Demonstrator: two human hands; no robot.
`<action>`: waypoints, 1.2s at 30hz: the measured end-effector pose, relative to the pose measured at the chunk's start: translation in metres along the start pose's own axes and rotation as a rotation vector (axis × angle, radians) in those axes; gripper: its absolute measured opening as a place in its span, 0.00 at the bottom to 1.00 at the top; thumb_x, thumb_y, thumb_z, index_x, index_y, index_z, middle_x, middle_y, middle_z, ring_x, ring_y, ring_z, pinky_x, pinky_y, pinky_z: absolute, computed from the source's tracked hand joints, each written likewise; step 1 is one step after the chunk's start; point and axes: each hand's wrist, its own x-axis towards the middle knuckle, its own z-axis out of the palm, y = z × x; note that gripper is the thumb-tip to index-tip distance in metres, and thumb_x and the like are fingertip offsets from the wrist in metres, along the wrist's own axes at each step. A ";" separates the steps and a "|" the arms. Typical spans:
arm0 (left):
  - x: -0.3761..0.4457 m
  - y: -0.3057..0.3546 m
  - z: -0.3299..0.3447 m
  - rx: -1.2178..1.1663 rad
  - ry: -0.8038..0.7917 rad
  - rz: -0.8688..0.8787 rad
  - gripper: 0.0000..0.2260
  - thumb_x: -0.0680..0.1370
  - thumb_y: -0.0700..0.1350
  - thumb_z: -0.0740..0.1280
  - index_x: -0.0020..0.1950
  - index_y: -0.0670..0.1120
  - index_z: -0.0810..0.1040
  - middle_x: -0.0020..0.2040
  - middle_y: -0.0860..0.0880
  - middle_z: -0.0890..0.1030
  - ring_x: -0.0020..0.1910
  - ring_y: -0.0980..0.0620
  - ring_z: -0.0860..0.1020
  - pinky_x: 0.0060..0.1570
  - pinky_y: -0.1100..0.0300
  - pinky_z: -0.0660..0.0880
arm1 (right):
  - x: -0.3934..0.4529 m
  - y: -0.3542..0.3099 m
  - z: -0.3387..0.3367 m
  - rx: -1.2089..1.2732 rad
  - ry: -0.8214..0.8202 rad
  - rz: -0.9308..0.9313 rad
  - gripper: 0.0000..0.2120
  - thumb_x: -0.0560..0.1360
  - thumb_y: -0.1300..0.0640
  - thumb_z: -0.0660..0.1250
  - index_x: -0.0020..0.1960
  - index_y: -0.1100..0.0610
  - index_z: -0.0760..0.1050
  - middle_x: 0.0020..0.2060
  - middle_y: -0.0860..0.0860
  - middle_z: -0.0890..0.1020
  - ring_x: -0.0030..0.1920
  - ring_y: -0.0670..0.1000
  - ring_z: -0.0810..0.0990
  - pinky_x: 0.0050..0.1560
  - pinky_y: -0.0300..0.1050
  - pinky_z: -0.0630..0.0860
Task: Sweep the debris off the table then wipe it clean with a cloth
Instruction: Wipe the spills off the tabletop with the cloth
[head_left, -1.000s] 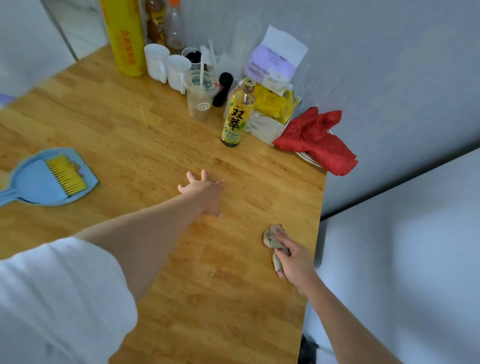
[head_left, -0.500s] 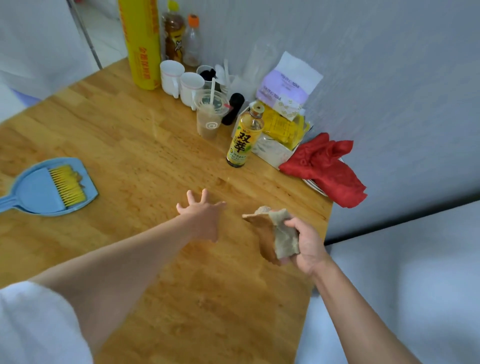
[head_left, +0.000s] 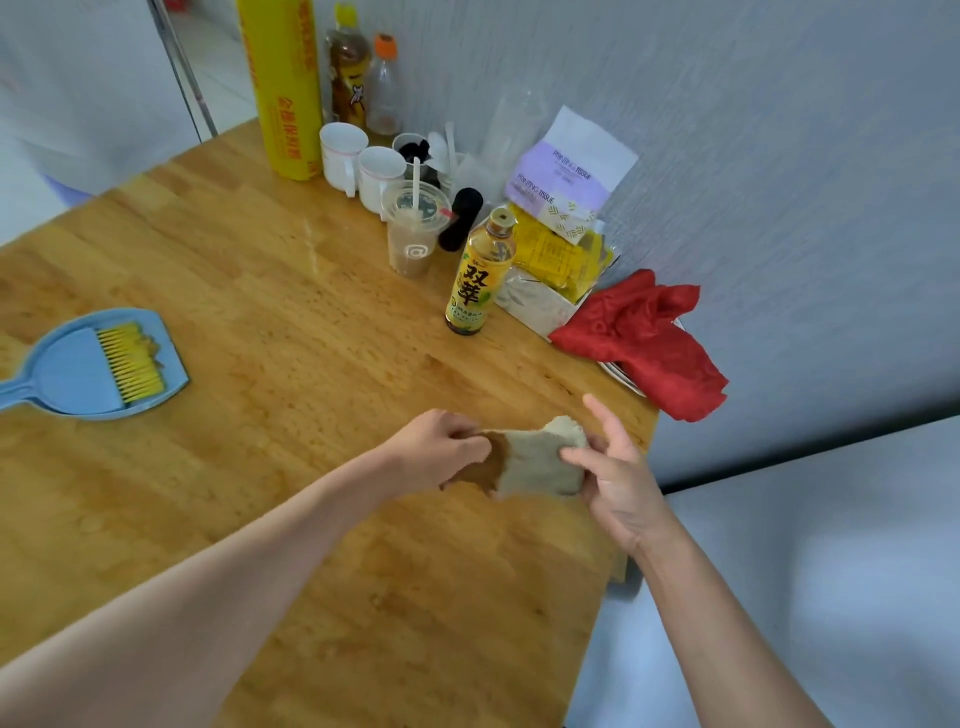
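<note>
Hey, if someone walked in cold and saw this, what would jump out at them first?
Probably both hands, the left hand and right hand, holding a beige-and-brown cloth between them just above the wooden table near its right edge. Next, the bright red cloth draped at the table's far right corner, by the wall. Then the blue dustpan with a yellow-bristled brush lying in it at the left.

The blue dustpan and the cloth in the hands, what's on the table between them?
Nothing: in the head view only bare wooden table lies between the blue dustpan and the cloth, which both hands grip.
</note>
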 end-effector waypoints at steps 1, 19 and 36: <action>-0.001 -0.001 -0.003 -0.110 0.018 -0.019 0.08 0.71 0.47 0.64 0.32 0.48 0.70 0.29 0.49 0.71 0.27 0.51 0.67 0.26 0.62 0.63 | 0.001 0.001 -0.004 0.015 -0.015 0.058 0.36 0.74 0.75 0.66 0.76 0.50 0.65 0.61 0.59 0.80 0.57 0.56 0.82 0.57 0.51 0.81; 0.014 0.014 -0.014 0.110 0.004 -0.206 0.17 0.75 0.58 0.70 0.57 0.49 0.78 0.54 0.47 0.81 0.51 0.46 0.80 0.49 0.54 0.79 | -0.022 0.022 0.002 -0.160 -0.465 0.083 0.27 0.75 0.50 0.73 0.66 0.67 0.75 0.62 0.67 0.79 0.61 0.65 0.78 0.69 0.66 0.71; 0.026 0.018 0.037 -0.456 -0.299 -0.151 0.05 0.80 0.45 0.67 0.54 0.46 0.80 0.51 0.47 0.83 0.52 0.49 0.81 0.55 0.51 0.79 | -0.020 0.033 -0.016 0.042 -0.281 0.134 0.29 0.76 0.48 0.73 0.72 0.58 0.71 0.65 0.59 0.80 0.66 0.59 0.79 0.66 0.59 0.75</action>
